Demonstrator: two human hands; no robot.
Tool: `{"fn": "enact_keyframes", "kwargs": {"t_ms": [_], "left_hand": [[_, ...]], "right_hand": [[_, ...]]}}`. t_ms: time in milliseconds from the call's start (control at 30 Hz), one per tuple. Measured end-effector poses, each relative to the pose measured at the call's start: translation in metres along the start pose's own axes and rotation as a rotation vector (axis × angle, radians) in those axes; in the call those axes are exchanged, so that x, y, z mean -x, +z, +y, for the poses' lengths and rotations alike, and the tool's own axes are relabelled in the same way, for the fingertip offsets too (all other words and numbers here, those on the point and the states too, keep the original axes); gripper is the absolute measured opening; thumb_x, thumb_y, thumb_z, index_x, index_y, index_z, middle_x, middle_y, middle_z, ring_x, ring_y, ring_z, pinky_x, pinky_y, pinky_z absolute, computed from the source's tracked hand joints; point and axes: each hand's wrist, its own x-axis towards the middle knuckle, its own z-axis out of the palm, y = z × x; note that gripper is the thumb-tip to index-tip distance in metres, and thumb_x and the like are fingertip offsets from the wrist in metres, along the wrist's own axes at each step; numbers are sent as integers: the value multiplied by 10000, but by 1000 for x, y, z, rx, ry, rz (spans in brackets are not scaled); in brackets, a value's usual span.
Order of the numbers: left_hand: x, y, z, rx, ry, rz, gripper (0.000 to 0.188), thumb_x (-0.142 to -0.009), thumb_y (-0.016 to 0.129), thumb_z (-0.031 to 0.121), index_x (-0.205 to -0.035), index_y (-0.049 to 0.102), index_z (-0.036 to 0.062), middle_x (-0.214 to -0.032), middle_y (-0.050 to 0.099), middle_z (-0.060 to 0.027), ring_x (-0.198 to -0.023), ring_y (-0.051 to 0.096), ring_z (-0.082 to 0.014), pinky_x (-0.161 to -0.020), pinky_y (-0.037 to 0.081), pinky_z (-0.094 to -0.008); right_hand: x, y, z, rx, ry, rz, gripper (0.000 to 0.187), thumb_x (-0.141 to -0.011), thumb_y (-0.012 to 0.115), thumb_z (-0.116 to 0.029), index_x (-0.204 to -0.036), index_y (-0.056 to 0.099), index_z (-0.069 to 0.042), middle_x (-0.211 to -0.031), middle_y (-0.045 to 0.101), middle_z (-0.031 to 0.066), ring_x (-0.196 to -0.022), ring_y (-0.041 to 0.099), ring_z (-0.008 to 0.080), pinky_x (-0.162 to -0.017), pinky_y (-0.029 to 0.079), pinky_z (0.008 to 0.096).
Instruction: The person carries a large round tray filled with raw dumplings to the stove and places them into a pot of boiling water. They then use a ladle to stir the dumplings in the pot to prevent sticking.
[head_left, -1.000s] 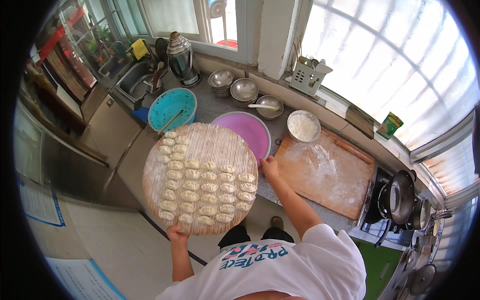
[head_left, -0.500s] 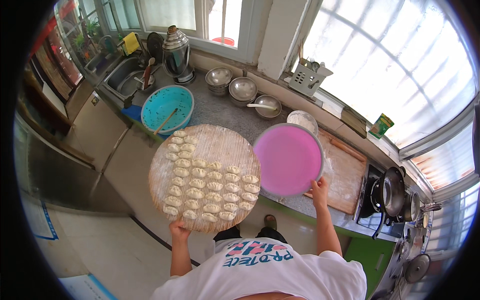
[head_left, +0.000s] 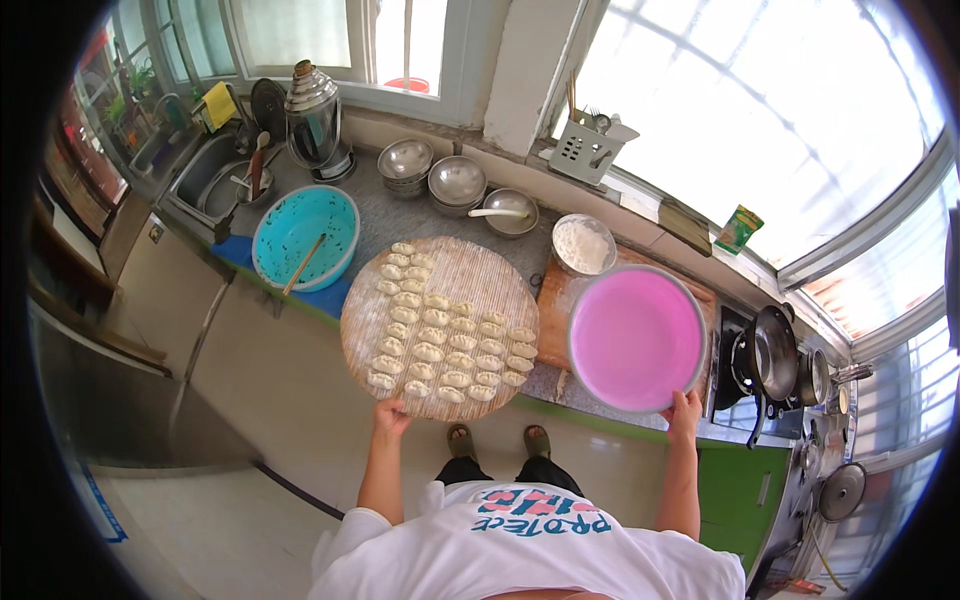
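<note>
My left hand (head_left: 391, 416) grips the near edge of a round, ribbed, floured tray (head_left: 485, 275), its fingers partly hidden beneath. Rows of pleated dumplings (head_left: 429, 352) lie on it, mostly on the left and near side, with bare surface at the upper right. My right hand (head_left: 684, 412) is closed on the near right rim of a pink basin (head_left: 636, 340) with a grey edge. The basin is over the wooden board (head_left: 555, 330) and hides much of it; whether it rests there I cannot tell. A clear bowl of flour (head_left: 583, 245) stands just behind.
At the left of the counter is a turquoise basin (head_left: 335, 215) with green scraps and a wooden stick. Metal bowls (head_left: 457, 181) and a thermos flask (head_left: 315, 125) line the back. A wok (head_left: 772, 350) sits on the stove at right, above a green cabinet (head_left: 735, 500).
The pink basin has moved right, across the wooden board, with my right hand on it. The dumpling tray has shifted right and away from me, toward the counter. The view has shifted too.
</note>
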Motion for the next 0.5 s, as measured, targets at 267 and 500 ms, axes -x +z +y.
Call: {"fn": "enact_keyframes", "kwargs": {"t_ms": [267,500], "left_hand": [[-39,1,23,-10,-59,-15,629,-600,610,-14,-1220,512,-49,-1176,597,-156,-1086,570,-348,-958,479,-491],[-54,3,24,1,3,94,516,-738,674,53,-1231,525,20,-1202,594,-117,-1105,571,-299,-943,494,-471]], "right_hand": [[20,12,-15,-94,88,-19,105,-914,539,-112,-1012,543,-74,-867,626,17,-710,637,122,-571,566,282],[29,30,-27,-177,143,-7,115,-914,540,-111,-1025,557,-83,-869,624,14,-754,641,126,-621,561,281]]}}
